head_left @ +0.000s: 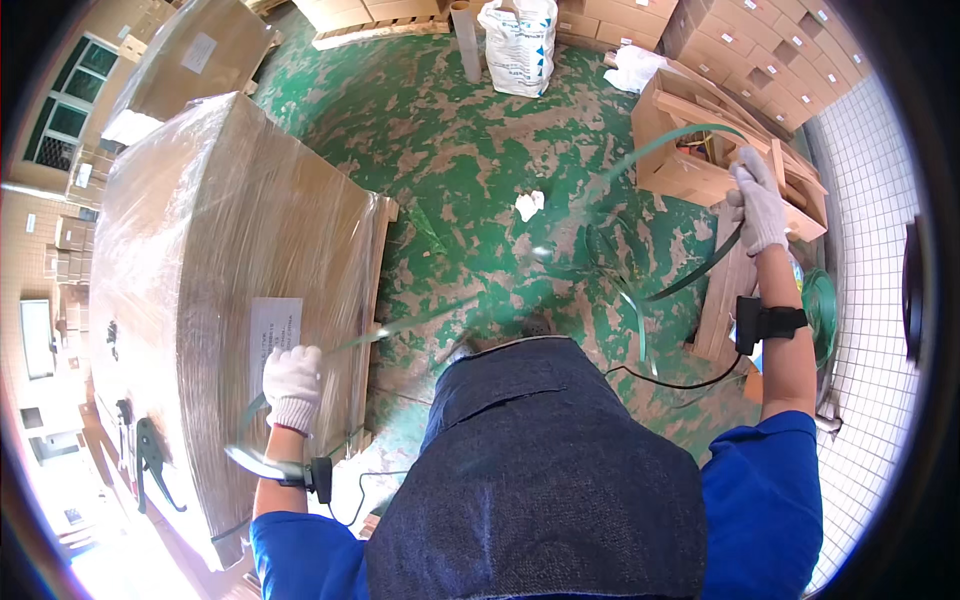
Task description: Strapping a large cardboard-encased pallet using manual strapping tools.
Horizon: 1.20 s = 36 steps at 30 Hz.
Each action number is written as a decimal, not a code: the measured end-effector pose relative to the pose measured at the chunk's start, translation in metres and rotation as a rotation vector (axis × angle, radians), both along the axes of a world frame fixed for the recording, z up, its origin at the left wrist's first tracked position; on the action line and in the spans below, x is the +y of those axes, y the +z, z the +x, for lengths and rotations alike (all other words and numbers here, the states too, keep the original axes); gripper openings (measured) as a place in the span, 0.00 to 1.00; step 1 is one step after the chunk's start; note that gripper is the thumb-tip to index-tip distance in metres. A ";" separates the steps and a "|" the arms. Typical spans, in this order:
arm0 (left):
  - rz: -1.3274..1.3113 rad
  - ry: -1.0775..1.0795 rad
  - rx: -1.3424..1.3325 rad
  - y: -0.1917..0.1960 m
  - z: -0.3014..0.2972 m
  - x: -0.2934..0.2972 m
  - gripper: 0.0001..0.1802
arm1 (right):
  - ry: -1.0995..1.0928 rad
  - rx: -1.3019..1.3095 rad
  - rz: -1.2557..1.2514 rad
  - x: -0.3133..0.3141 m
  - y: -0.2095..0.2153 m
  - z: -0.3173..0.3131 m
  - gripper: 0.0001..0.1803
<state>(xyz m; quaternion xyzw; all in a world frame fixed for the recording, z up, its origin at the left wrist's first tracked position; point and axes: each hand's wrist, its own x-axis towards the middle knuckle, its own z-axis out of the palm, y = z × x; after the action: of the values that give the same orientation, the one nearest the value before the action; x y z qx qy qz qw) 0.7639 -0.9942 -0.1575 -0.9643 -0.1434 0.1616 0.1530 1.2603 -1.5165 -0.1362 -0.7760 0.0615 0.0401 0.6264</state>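
Note:
A long green plastic strap runs loosely between my two hands, with loops hanging over the floor in the middle. My left hand, in a white knit glove, is closed around one part of it, close to the side of a stretch-wrapped pallet load. A short length of strap sticks out below that hand. Up at the right, my gloved right hand is raised and closed on the strap, which arcs above it and trails below it. On the wrapped load's left side is a green-handled tool.
An open cardboard box with wooden pieces stands at the right, with a coil of green strap nearer. A white sack and a cardboard tube stand at the back. Stacked cartons line the far right.

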 end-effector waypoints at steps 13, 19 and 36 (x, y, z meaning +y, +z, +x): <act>-0.428 -0.267 -0.032 -0.068 -0.150 -0.100 0.39 | 0.343 -0.361 0.243 0.108 0.068 -0.072 0.31; -1.076 0.975 0.065 -0.014 -0.093 -0.098 0.34 | 0.688 -0.243 0.013 0.134 0.086 -0.106 0.35; -0.761 0.496 -0.355 -0.025 0.023 -0.055 0.22 | -0.167 -0.118 -0.330 -0.180 0.046 0.081 0.22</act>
<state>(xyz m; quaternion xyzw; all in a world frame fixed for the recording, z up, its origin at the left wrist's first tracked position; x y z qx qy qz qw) 0.7865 -1.0496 -0.1823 -0.9012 -0.3236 0.0673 -0.2803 1.3415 -1.6965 -0.0897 -0.8614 0.0946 -0.0680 0.4943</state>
